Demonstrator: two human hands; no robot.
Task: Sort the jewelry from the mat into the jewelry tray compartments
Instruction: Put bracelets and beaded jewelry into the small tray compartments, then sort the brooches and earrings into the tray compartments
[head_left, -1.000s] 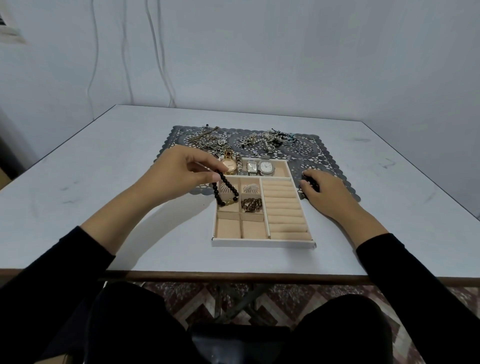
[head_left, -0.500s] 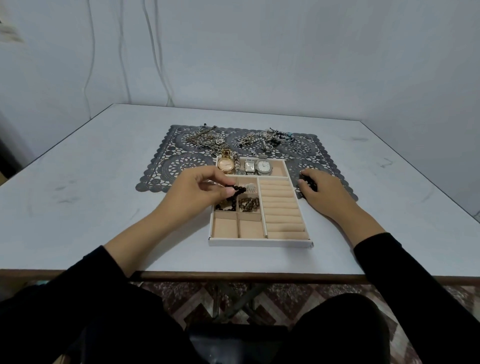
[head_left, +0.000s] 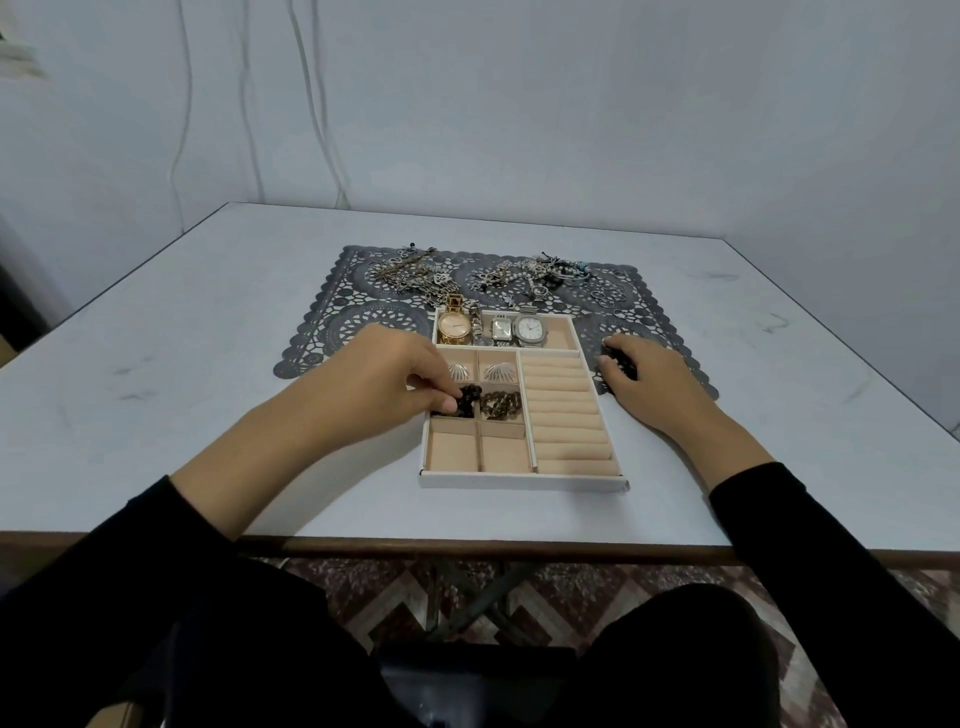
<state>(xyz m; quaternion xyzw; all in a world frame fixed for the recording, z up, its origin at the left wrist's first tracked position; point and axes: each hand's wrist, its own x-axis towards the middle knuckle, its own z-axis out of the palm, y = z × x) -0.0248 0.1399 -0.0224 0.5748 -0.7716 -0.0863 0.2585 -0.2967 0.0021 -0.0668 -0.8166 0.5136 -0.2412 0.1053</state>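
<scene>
A white jewelry tray (head_left: 522, 479) with beige compartments sits on the table in front of a grey lace mat (head_left: 358, 312). My left hand (head_left: 384, 384) pinches a black bead bracelet (head_left: 465, 401) that lies in the tray's middle-left compartment. A brown bead bracelet (head_left: 501, 404) fills the compartment beside it. Silver fan earrings (head_left: 498, 371) sit in the two compartments above. Three watches (head_left: 493, 330) lie in the top row. My right hand (head_left: 649, 379) rests on the mat by the tray's right side, its fingers curled over a dark bead piece (head_left: 618, 364).
Tangled chains (head_left: 410, 273) and bracelets (head_left: 535, 275) lie along the mat's far edge, with small rings (head_left: 610, 299) at the far right. The two front-left compartments and the ring rolls (head_left: 566, 415) hold nothing. The table's near edge (head_left: 467, 548) is just below the tray.
My left hand has lowered the dangling black bead bracelet down into the middle-left compartment. My right hand has stayed in place beside the tray.
</scene>
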